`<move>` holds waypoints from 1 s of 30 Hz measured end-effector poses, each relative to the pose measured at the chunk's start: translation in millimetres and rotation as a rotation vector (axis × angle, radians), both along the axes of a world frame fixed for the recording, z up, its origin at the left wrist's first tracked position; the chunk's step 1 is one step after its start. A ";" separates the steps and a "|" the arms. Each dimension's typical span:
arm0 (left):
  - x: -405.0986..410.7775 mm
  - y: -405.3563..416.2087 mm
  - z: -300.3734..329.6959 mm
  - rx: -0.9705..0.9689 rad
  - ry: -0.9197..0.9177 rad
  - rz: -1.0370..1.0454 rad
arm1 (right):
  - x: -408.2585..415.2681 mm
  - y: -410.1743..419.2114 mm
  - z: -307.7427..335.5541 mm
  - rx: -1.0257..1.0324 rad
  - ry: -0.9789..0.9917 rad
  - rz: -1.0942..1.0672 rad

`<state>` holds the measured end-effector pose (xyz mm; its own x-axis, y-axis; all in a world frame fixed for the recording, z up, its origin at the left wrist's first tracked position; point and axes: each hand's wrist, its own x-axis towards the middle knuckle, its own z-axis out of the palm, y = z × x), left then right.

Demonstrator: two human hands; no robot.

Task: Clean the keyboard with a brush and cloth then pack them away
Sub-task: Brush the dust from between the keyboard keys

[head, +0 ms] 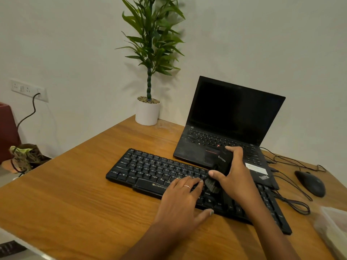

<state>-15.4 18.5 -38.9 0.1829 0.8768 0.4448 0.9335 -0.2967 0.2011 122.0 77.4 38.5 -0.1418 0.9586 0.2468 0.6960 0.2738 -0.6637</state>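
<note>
left hand [180, 201], Zebronics keyboard [150, 171] (ThinkPad laptop [225, 132])

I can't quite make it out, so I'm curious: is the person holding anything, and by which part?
Yes. The right hand grips a black brush by its handle, bristles down on the keyboard. The left hand holds nothing and rests flat on the keys.

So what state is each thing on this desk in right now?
Keyboard: flat on the desk, being brushed.
Brush: tilted, bristles down on the keys.
Right hand: grips the brush.
Left hand: fingers straight, resting on the keyboard.
Laptop: lid open, screen dark.
Mouse: on the desk, untouched.
Potted plant: upright in the corner.
Plastic container: at the desk edge, blurred.
</note>
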 end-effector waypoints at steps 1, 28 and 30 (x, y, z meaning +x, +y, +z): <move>0.3 0.1 -1.3 0.007 0.003 0.005 | 1.2 0.1 -1.0 0.029 -0.011 -0.040; 2.4 -7.4 4.2 -0.049 0.007 -0.001 | 8.0 4.7 -15.3 0.246 -0.142 -0.164; 3.5 -12.1 8.3 -0.083 0.023 0.018 | 10.6 1.8 -15.0 0.229 -0.119 -0.170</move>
